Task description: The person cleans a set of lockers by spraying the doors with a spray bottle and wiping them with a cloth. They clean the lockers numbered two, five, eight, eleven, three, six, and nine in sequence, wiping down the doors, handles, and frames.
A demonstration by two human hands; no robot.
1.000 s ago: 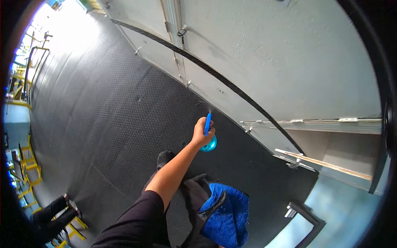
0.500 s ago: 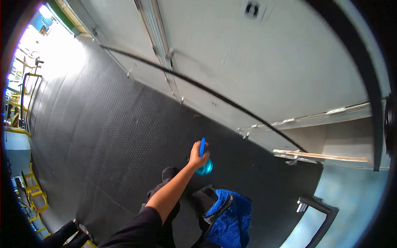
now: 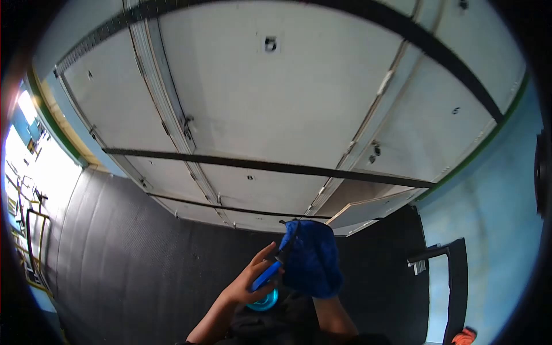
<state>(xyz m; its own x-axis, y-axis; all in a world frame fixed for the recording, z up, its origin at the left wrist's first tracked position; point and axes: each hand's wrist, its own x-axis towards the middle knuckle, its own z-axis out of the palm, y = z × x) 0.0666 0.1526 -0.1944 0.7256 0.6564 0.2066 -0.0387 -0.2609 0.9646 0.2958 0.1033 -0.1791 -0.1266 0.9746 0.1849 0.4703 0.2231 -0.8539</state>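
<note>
My left hand (image 3: 251,280) is wrapped around the blue trigger head of a spray bottle (image 3: 263,301), whose see-through teal body shows below the palm. One finger sticks out toward the dark nozzle, which is close to the cloth's left side. A fluffy blue cleaning cloth (image 3: 313,259), shaped like a mitt, is held up to the right of the bottle. It covers my right hand, so those fingers are hidden; only the forearm comes out beneath it.
White numbered cabinet doors (image 3: 259,92) with black strips stand ahead. A lower door (image 3: 368,210) hangs open. Black textured flooring (image 3: 144,247) lies below. To the right are a blue wall (image 3: 489,201) and a dark frame (image 3: 457,276); yellow-framed furniture (image 3: 20,247) is at far left.
The view has lifted toward the cabinets. The blue cloth has come up from low by my legs to beside the spray bottle, which my left hand still holds.
</note>
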